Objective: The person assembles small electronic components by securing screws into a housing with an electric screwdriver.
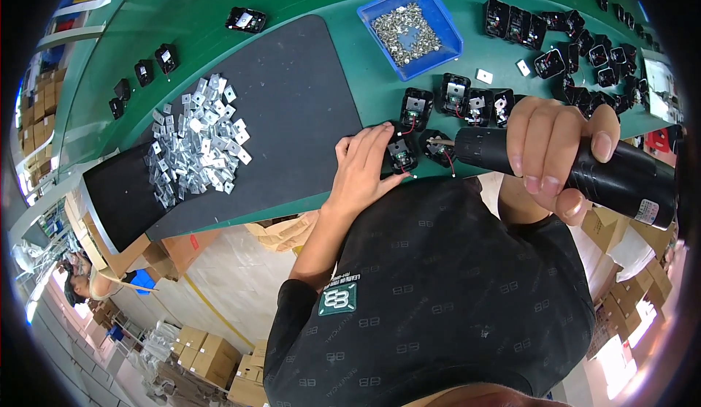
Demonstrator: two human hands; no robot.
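In my right hand is a black electric screwdriver, lying nearly level with its bit pointing left. The bit's tip reaches a small black plastic housing with a circuit board and red wires inside; whether it sits on a screw I cannot tell. Thumb and fingers of my left hand grip another such housing at its left side. Just beyond stand more open housings, among them one with a metal plate inside and one farther back.
A blue bin of small screws stands at the back. On the black mat to the left lies a heap of metal plates. Many black housings crowd the right; several sit along the green belt. Loose plates lie nearby.
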